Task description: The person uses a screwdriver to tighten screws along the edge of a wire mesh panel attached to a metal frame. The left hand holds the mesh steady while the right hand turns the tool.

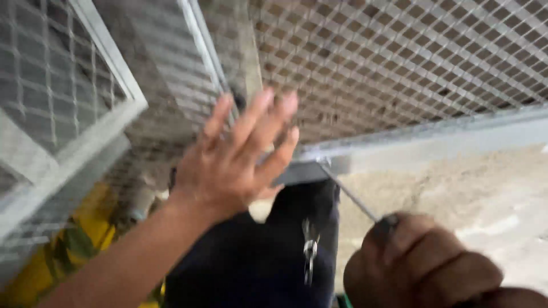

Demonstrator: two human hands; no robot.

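My left hand (231, 154) is flat and spread, fingers apart, pressed against or held just before the corner of a grey metal mesh frame (399, 134). My right hand (422, 265) is closed in a fist round a thin metal rod or tool (351, 197). The tool's tip reaches up to the frame's lower left corner (322, 162). The picture is blurred by motion.
Expanded metal mesh panels (388, 57) fill the upper view, with another framed mesh panel (51, 85) at left. Below are dark trousers with a hanging metal clip (309, 251), a yellow object (85, 228) at lower left, and pale sandy ground (456, 188) at right.
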